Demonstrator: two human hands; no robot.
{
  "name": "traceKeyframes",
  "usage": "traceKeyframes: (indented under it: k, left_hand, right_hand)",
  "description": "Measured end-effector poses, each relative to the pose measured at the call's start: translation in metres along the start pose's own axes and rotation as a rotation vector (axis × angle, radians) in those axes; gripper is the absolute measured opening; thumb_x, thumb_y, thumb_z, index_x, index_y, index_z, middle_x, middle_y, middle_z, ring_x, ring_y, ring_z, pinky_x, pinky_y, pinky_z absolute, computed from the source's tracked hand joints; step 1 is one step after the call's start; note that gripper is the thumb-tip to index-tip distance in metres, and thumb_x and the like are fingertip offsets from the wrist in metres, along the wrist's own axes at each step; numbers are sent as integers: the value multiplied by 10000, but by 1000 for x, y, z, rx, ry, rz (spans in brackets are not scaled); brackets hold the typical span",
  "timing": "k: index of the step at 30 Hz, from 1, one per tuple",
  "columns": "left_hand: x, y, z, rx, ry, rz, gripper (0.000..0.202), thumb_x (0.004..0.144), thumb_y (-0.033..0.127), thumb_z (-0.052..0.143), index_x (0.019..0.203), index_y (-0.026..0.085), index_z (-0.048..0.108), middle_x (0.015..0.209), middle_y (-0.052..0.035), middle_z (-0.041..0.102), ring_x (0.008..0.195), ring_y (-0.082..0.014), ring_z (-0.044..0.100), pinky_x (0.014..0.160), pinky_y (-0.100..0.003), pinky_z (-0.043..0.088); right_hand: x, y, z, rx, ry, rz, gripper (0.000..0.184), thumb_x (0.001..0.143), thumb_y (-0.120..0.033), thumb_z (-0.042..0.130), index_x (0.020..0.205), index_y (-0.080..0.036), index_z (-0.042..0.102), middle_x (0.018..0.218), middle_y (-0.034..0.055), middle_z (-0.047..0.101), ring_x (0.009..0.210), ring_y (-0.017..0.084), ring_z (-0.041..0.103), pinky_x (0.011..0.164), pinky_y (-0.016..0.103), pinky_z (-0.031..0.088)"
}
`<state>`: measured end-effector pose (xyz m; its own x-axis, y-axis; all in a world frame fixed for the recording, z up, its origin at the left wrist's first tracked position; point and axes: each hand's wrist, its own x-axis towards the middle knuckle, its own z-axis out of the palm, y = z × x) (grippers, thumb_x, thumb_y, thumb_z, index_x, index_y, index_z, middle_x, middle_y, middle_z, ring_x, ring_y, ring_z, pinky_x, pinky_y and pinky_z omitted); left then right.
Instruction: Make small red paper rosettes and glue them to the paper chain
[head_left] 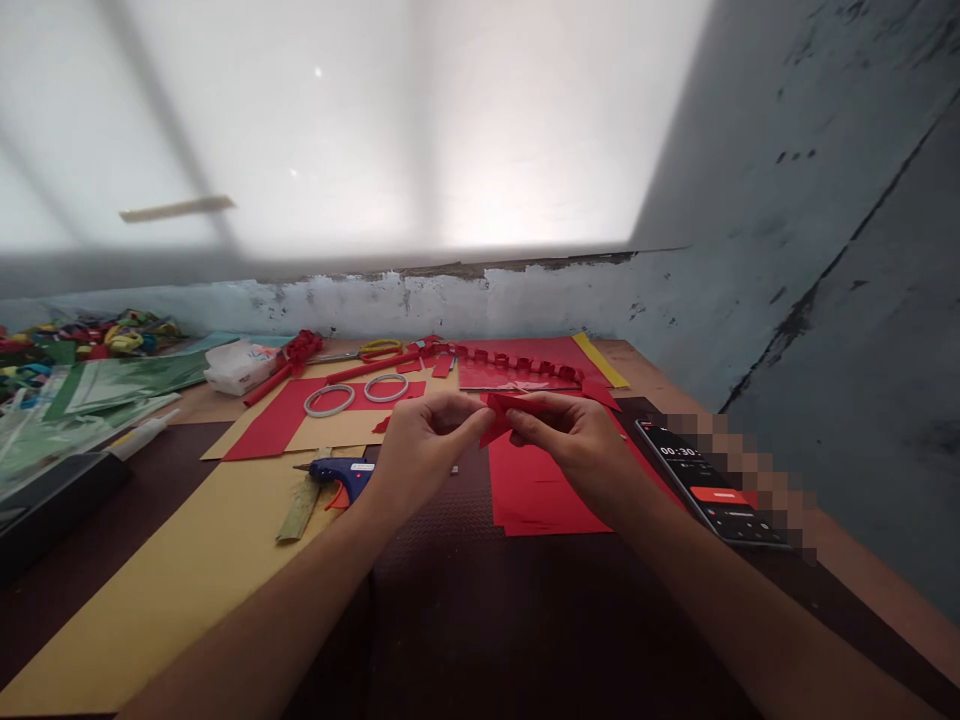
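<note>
Above the middle of the table, my left hand (435,440) and my right hand (574,435) pinch a small piece of red paper (501,418) between thumbs and fingers. The piece looks folded; the fingers hide parts of it. Below my right hand lie red paper sheets (551,500) on the dark mat. A blue glue gun (341,474) rests left of my left wrist, on a greenish strip (300,512). Behind my hands runs a curled red paper strip (525,362).
Two tape rolls (330,400), yellow-handled scissors (381,349) and a white container (240,367) stand or lie at the back left. A phone with a timer (712,485) lies at the right. Tan card (172,570) covers the left side. A wall (525,295) bounds the back.
</note>
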<state>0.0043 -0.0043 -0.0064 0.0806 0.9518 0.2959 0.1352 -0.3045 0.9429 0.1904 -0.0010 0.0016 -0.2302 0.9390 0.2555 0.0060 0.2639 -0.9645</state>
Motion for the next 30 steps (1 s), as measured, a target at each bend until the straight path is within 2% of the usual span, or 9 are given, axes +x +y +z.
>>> traceKeyframes:
  k: [7, 19, 24, 27, 30]
  left_hand:
    - [-2, 4, 3, -58, 108, -58, 241, 787, 373, 773, 703, 159, 702, 625, -7, 690, 543, -91, 580, 475, -169, 435]
    - [-1, 2, 0, -94, 100, -45, 260, 779, 360, 777, 696, 156, 639, 614, 0, 659, 537, -90, 565, 481, -172, 418]
    - [1, 2, 0, -189, 70, -40, 205, 762, 325, 799, 795, 161, 680, 667, -1, 684, 571, -90, 582, 528, -179, 448]
    - [2, 1, -1, -172, 46, -91, 236, 773, 365, 787, 895, 167, 750, 736, -35, 728, 630, -120, 624, 548, -197, 476]
    - [1, 1, -2, -156, 27, -116, 263, 772, 401, 782, 898, 171, 777, 744, -48, 740, 634, -136, 633, 520, -202, 472]
  right_hand:
    - [0, 0, 5, 51, -9, 41, 242, 815, -376, 773, 1006, -228, 789, 898, 28, 769, 799, 154, 685, 780, 301, 537]
    - [-2, -4, 6, 23, -44, 72, 200, 743, -355, 831, 885, -221, 790, 862, 16, 762, 821, 171, 686, 750, 285, 528]
    - [-3, -6, 7, 23, -23, 91, 234, 718, -353, 845, 894, -212, 784, 881, 26, 768, 841, 182, 687, 761, 292, 524]
    - [-3, -9, 7, -6, -11, 103, 235, 721, -362, 835, 885, -204, 779, 890, 39, 768, 865, 200, 690, 777, 311, 523]
    - [-4, -11, 8, -18, -10, 115, 221, 734, -357, 819, 893, -209, 781, 904, 43, 769, 892, 213, 694, 802, 329, 525]
